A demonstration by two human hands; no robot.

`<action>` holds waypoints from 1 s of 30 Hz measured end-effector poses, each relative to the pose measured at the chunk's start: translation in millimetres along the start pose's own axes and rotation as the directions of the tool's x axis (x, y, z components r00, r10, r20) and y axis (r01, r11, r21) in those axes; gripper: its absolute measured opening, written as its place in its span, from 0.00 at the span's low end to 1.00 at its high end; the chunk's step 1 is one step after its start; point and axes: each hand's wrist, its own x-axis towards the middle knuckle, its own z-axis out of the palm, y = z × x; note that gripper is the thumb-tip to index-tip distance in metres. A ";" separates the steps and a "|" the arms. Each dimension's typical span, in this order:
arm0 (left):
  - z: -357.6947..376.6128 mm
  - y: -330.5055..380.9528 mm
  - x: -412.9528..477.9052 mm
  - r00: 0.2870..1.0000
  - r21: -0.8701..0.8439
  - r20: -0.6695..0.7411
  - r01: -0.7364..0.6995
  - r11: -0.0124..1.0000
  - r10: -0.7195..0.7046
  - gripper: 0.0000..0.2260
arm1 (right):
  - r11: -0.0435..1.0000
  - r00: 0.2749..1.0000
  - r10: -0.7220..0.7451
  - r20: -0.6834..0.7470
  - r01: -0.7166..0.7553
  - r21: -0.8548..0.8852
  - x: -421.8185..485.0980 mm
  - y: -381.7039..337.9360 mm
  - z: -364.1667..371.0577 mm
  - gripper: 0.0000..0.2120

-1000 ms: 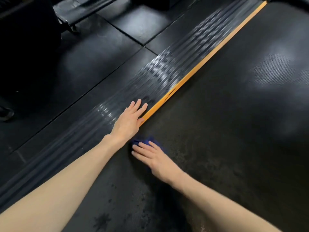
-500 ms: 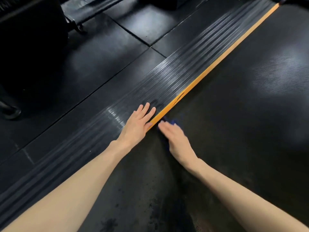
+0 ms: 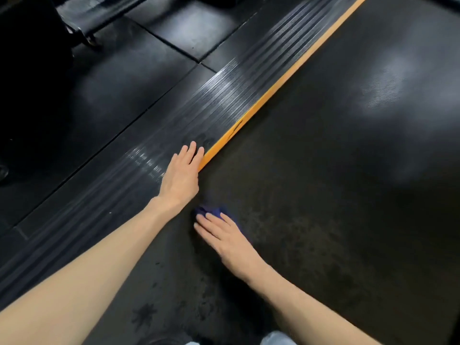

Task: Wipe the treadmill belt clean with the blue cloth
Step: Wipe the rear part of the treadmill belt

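Near the black treadmill belt's (image 3: 336, 183) left edge, the right hand (image 3: 227, 241) presses flat-fingered on a crumpled blue cloth (image 3: 211, 212); the left hand (image 3: 181, 177) rests spread on the ribbed black side rail (image 3: 219, 95).

We see a soft blue cloth (image 3: 211, 212), a dull, bumpy black belt (image 3: 336, 195), a shiny ridged side rail (image 3: 174, 125), and a smooth orange strip (image 3: 286, 75).

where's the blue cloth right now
Head view, lower centre: the blue cloth lies on the treadmill belt, pressed under the right hand, close beside the left hand resting on the side rail.
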 end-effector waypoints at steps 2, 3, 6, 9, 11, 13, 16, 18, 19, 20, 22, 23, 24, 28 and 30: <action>0.7 -6.2 -11.0 0.999 0.021 -0.037 -0.018 1.000 0.019 0.30 | 0.998 0.999 -0.054 -0.007 0.054 -0.036 -23.8 33.3 -16.3 0.23; 0.8 -11.6 -16.3 0.999 0.002 -0.037 -0.014 1.000 0.014 0.30 | 0.997 0.996 0.043 -0.083 -0.049 -0.068 -34.6 62.6 -25.7 0.23; -1.0 -19.2 -27.0 0.999 -0.079 0.037 0.012 0.997 -0.009 0.29 | 0.766 0.744 0.614 -0.264 -0.643 -0.030 -68.6 153.5 -67.4 0.30; -11.7 -9.5 -18.3 0.987 -0.104 0.136 0.097 0.990 -0.083 0.30 | 0.514 0.466 0.841 -0.274 -0.847 0.136 -49.7 139.7 -69.4 0.32; -20.1 -3.5 -13.4 0.981 -0.070 0.138 0.150 0.986 -0.139 0.28 | 0.675 0.651 0.735 -0.187 -0.728 0.119 -21.3 82.1 -44.1 0.35; -24.2 0.9 -13.6 0.978 -0.030 0.116 0.178 0.984 -0.173 0.23 | 0.888 0.887 0.456 -0.074 -0.447 0.110 -11.1 25.8 -16.0 0.39; -18.5 3.8 -20.1 0.985 0.011 0.073 0.158 0.987 -0.159 0.25 | 0.980 0.980 0.195 0.037 -0.196 0.025 -26.9 31.5 -24.7 0.33; -17.0 2.4 -21.9 0.989 0.006 0.062 0.133 0.991 -0.133 0.27 | 0.946 0.943 0.325 0.079 -0.324 -0.017 -45.1 67.9 -51.8 0.33; -17.8 1.0 -22.2 0.989 -0.019 0.071 0.128 0.992 -0.127 0.28 | 0.895 0.890 0.443 0.108 -0.445 0.002 -55.9 82.2 -66.0 0.34; -18.4 -1.0 -22.7 0.989 -0.053 0.087 0.128 0.990 -0.123 0.29 | 0.837 0.828 0.540 0.151 -0.546 -0.001 -66.0 93.8 -77.9 0.36; -20.8 -3.9 -24.7 0.986 -0.115 0.123 0.126 0.985 -0.111 0.33 | 0.769 0.733 0.622 0.276 -0.639 -0.039 -74.2 102.6 -99.2 0.39; -22.4 -4.0 -25.8 0.984 -0.140 0.148 0.125 0.982 -0.104 0.35 | 0.746 0.687 0.636 0.351 -0.664 -0.049 -71.2 103.4 -108.4 0.38; -24.9 -3.4 -26.2 0.981 -0.152 0.170 0.122 0.981 -0.096 0.37 | 0.725 0.647 0.643 0.410 -0.687 -0.051 -65.0 103.1 -116.0 0.37; -31.3 -1.0 -19.4 0.971 -0.091 0.231 0.080 0.993 -0.057 0.38 | 0.660 0.573 0.706 0.417 -0.746 -0.092 -47.0 94.1 -118.7 0.36; -27.8 -2.5 -17.7 0.972 -0.050 0.228 0.077 0.996 -0.064 0.38 | 0.626 0.571 0.753 0.328 -0.775 -0.087 -50.8 85.1 -106.4 0.36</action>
